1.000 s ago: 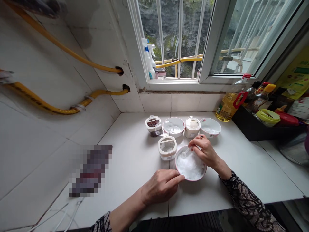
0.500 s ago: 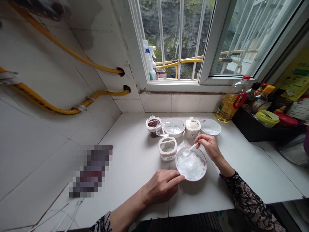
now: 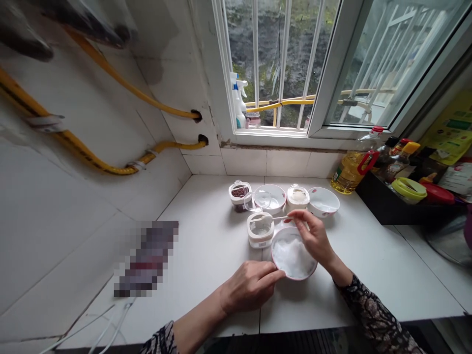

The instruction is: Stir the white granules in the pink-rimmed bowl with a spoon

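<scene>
A bowl of white granules (image 3: 293,255) with a pink rim stands on the counter. My left hand (image 3: 254,284) is closed at its near-left rim, fingers touching the edge. My right hand (image 3: 311,233) pinches the handle of a small white spoon (image 3: 268,220). The spoon's head is over the mouth of an open clear jar (image 3: 260,240) with a white collar, just left of the bowl. Its transparent lid (image 3: 257,201) is flipped back. Whether the spoon carries granules is hard to make out. My right hand hides part of the bowl's far-right rim.
Behind stand a jar of dark red grains (image 3: 239,201), a white bowl (image 3: 280,199), a jar of pale powder (image 3: 298,199) and another bowl (image 3: 324,204). An oil bottle (image 3: 344,172) and a black condiment box (image 3: 379,201) are at right. A blurred-out object (image 3: 147,258) lies left.
My right hand has carried the spoon up and left, from above the white granules in the bowl to the open jar's mouth. My left hand stays at the bowl's rim. The view has shifted slightly.
</scene>
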{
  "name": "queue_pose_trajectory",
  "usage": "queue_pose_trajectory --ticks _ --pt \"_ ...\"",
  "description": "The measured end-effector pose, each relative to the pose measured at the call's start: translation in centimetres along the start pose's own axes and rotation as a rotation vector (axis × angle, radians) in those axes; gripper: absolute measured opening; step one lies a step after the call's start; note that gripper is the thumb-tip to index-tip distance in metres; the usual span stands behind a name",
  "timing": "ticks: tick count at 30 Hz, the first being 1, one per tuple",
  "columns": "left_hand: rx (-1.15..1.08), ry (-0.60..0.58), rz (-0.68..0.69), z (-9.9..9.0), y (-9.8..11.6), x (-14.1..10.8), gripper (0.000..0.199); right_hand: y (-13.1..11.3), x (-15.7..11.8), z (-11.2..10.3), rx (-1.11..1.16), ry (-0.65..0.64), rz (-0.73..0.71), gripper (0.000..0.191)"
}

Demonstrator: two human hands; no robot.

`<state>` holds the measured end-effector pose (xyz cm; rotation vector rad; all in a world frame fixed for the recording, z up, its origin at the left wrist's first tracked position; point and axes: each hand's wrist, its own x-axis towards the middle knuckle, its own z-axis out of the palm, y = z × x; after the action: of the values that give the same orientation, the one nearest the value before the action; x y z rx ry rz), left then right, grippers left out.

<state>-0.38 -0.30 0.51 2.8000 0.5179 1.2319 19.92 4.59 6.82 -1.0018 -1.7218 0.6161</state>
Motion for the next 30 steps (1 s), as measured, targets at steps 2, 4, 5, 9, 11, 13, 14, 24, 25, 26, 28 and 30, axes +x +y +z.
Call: queue_pose_trajectory --ticks 2,4,5,9,11,13,14,24,25,26,28,30 --pt "0.012 0.0 -0.004 0.1 0.0 -0.1 0.038 -0.4 -0.1 0.5 -0.202 -0.095 -0.241 0.02" --pt "0.014 -0.001 -0.005 0.1 0.0 -0.1 0.037 -0.6 -0.2 0.6 -0.313 -0.155 -0.401 0.025" --pt "0.011 -0.003 -0.005 0.1 0.0 -0.1 0.037 -0.8 -0.1 0.4 -0.325 -0.152 -0.43 0.026" --pt "-0.006 -0.011 -0.004 -0.1 0.0 0.1 0.037 -1.1 -0.1 -1.6 -0.278 -0.024 -0.322 0.022" --pt "-0.015 -0.005 0.001 -0.1 0.0 0.1 0.037 -0.9 -0.1 -2.7 -0.273 0.012 -0.273 0.02" --pt "-0.021 -0.001 0.003 -0.2 0.0 0.1 0.036 -0.4 0.0 -3.2 -0.311 -0.016 -0.243 0.019" --pt "-0.021 -0.004 -0.001 -0.2 0.0 0.1 0.036 -0.1 0.0 -3.3 -0.337 -0.043 -0.245 0.019" --pt "-0.04 -0.042 -0.022 -0.2 0.2 -0.1 0.036 1.0 -0.3 -2.0 -0.354 -0.202 -0.195 0.022" --pt "-0.039 -0.042 -0.024 -0.2 0.2 -0.1 0.036 1.0 -0.4 -2.1 -0.337 -0.186 -0.163 0.022" --pt "-0.037 -0.041 -0.026 -0.2 0.2 -0.1 0.036 1.1 -0.4 -2.1 -0.322 -0.172 -0.132 0.022" --pt "-0.033 -0.034 -0.03 -0.2 0.3 0.0 0.035 1.1 -0.4 -2.1 -0.295 -0.158 -0.087 0.022" --pt "-0.034 -0.03 -0.029 -0.2 0.3 0.0 0.033 1.1 -0.4 -2.0 -0.269 -0.166 -0.064 0.022"
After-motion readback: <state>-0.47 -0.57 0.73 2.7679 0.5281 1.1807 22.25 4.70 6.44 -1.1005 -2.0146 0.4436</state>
